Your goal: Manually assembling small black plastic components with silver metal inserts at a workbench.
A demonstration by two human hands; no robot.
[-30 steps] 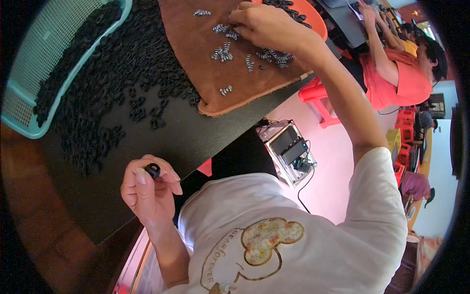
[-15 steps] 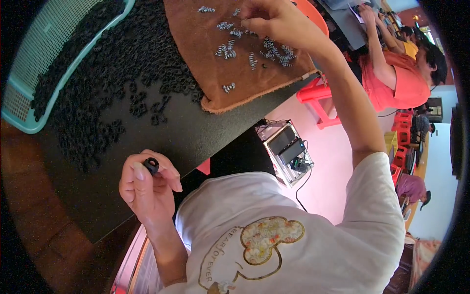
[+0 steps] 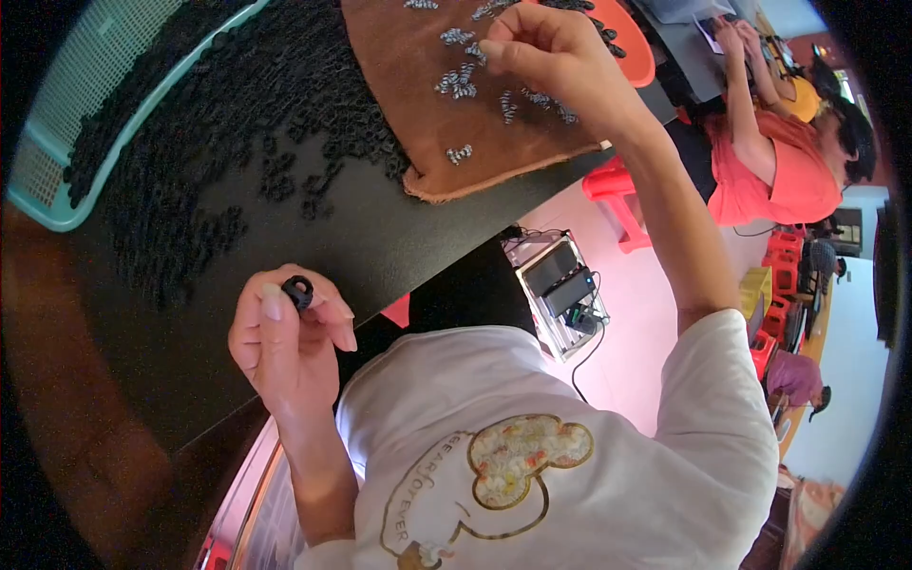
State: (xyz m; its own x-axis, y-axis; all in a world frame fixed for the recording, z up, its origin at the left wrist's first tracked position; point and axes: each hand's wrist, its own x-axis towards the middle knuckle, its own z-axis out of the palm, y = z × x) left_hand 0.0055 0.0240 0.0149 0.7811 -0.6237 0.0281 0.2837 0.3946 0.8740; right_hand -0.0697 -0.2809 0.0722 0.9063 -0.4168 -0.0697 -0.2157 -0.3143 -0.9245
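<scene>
My left hand (image 3: pixel 285 337) is closed round a small black plastic piece with a round hole (image 3: pixel 297 292), held between thumb and fingers above the near table edge. Over a brown cloth (image 3: pixel 418 114), my right hand (image 3: pixel 560 66) has its thumb and forefinger pinched at the end of a small metal coil spring (image 3: pixel 475 53). Several more springs (image 3: pixel 457 84) lie scattered in loose groups on the cloth, some partly hidden under this hand. A large heap of small black plastic pieces (image 3: pixel 285 85) spreads over the dark table left of the cloth.
A pale green plastic basket (image 3: pixel 114 171) lies at the far left among the black pieces. An orange tray (image 3: pixel 636 57) with black parts sits beyond my right hand. Right of the table are a red stool (image 3: pixel 613 195) and a metal-framed case with cables (image 3: pixel 560 285). Other people sit farther right.
My right thumb and forefinger have come down to a spring on the cloth. My left hand keeps its hold on the black piece. The whole view has shifted slightly.
</scene>
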